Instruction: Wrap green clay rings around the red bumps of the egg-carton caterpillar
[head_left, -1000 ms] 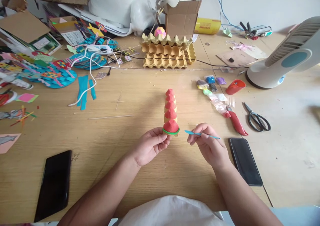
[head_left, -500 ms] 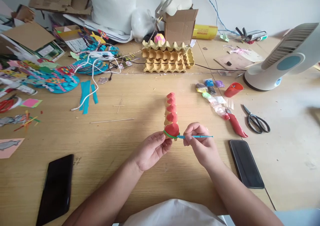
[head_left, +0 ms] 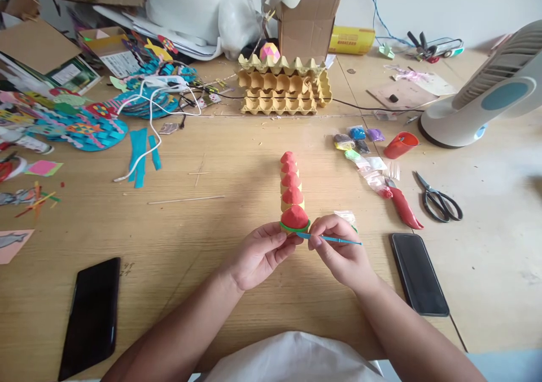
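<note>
A strip of egg-carton cones topped with red clay lies on the wooden table, pointing away from me. Its nearest cone has a green clay ring at the base. My left hand is closed on that near end, pinching it from the left. My right hand is closed on a thin blue clay tool, held like a pen. The tool's tip touches the green ring on the cone's right side.
Black phones lie at left and right. Right of the cones are clay packets, a red cup, a red-handled knife, scissors and a fan. Egg trays stand behind; paper crafts at left.
My right hand has brought the blue tool leftward until its tip meets the green ring. My left hand has kept its hold on the cone strip.
</note>
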Demonstrator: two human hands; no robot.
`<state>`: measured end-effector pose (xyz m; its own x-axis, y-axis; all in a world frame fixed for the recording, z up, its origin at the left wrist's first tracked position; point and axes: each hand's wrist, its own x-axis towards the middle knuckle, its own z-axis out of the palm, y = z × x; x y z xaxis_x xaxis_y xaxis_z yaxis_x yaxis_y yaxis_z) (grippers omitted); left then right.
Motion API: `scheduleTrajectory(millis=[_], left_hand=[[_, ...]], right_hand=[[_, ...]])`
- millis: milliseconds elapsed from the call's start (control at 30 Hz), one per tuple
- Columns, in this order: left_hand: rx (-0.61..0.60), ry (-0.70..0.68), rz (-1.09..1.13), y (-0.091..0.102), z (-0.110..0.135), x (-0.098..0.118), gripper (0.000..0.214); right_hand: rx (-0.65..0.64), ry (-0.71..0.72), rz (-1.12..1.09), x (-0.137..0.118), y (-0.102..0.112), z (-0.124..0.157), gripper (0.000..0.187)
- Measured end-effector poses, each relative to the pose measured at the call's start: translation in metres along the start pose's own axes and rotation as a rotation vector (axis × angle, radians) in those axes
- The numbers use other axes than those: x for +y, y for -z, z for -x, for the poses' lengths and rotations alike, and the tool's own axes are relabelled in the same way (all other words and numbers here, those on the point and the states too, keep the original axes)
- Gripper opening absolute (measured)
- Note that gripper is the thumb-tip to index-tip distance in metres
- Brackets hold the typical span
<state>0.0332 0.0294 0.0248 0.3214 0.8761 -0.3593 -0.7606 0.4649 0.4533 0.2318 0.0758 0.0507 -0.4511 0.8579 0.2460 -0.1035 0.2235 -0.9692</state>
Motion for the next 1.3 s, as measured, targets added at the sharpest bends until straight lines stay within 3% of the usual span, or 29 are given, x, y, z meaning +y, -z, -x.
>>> scheduleTrajectory(millis=[533,1300], left_hand=[[0.000,0.004,0.040,-0.006,0.003,0.000,0.020],[0.013,-0.011,0.062,-0.005,0.002,-0.005,0.023]], right_hand=[[0.088,-0.131,-0.036,0.000,-0.003,-0.006,0.017],[0.108,-0.029,0.050,0.007,-0.012,0.001,0.012]])
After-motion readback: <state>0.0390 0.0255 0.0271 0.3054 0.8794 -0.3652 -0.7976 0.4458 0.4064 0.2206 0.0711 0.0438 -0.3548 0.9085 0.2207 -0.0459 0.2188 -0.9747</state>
